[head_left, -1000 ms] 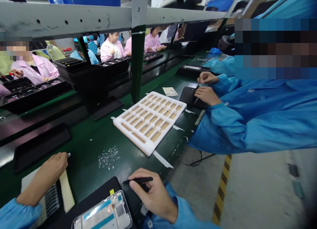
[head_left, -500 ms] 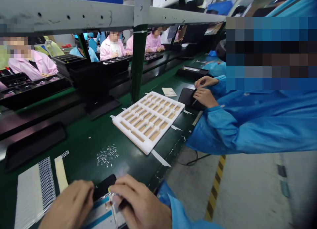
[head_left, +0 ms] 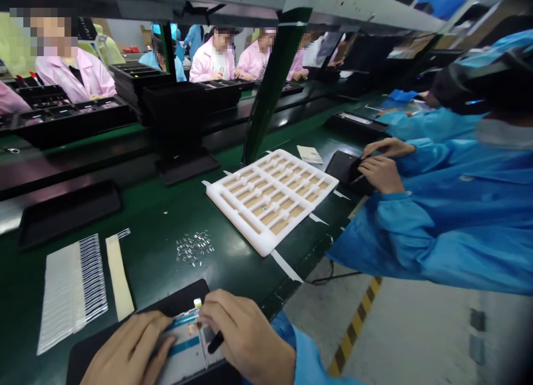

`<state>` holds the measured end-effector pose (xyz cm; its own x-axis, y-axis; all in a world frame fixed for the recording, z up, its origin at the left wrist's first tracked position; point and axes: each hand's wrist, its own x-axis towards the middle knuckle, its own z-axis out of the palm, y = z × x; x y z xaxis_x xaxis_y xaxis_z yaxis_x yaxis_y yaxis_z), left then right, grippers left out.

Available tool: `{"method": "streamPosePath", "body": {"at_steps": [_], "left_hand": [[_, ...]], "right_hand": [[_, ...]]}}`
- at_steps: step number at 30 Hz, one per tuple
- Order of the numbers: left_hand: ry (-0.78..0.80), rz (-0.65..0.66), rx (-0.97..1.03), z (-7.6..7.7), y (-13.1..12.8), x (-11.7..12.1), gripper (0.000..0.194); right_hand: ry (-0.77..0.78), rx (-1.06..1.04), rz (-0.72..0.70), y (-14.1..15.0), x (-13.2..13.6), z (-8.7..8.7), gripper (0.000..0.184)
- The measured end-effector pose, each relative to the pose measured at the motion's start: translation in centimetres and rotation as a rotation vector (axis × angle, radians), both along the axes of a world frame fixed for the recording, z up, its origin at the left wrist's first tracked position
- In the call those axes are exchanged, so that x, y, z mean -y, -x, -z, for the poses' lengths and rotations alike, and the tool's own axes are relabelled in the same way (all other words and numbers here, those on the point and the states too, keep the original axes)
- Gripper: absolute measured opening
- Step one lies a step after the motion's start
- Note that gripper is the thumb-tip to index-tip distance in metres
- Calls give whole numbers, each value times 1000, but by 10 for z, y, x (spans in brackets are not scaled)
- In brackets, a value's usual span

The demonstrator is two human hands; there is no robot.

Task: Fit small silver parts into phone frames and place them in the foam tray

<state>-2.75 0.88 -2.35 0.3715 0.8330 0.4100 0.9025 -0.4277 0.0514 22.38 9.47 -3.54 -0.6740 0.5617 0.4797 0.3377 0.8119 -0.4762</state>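
Note:
A flat silvery electronic panel with blue strips (head_left: pixel 183 347) lies on a black tray (head_left: pixel 189 293) at the near edge of the bench. My left hand (head_left: pixel 131 349) is curled over the panel's left side, fingertips and thumb against it. At the panel's right side, my right hand (head_left: pixel 245 332) is closed in a pinch around a slim tool with a black end (head_left: pixel 215 342); its tip is hidden by the fingers. A small yellow-white piece (head_left: pixel 197 303) shows at the panel's far edge, close to my right fingertips.
Small metallic bits (head_left: pixel 195 247) lie scattered beyond the tray. Left of them are a striped sheet stack (head_left: pixel 62 296) and a cream strip (head_left: pixel 119 276). A white foam tray (head_left: pixel 266 243) is taped down ahead. A co-worker's hands (head_left: pixel 383 168) work at the right.
The view has shifted, so the bench items sit farther right and more of the panel and black tray shows. Both hands stay at the panel.

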Motion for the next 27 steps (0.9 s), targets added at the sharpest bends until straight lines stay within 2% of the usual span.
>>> {"method": "streamPosePath", "body": {"at_steps": [6,12,15,18,20,24,27], "left_hand": [[42,119,-120,1,13,5,46],[89,133,-202,13,10,13,41],[93,143,-169,16,1,12,42],[132,90,-119,18,-7,11,45],[103,74,-87,19,-9,9,49],[27,175,-147,15,-10,3,49],[-52,145,-152,8,-12,-1,58]], "right_hand": [[-29,31,7,2,-6,10,39],[-84,68,7,1,-3,13,34],[-150,135,-1,1,-3,9,34],[-214,193,5,1,-2,4,33],[-246,217,5,1,0,4,33],[-306,272,47,0,15,13,37],[-251,242,98,-2,24,16,39]]}}
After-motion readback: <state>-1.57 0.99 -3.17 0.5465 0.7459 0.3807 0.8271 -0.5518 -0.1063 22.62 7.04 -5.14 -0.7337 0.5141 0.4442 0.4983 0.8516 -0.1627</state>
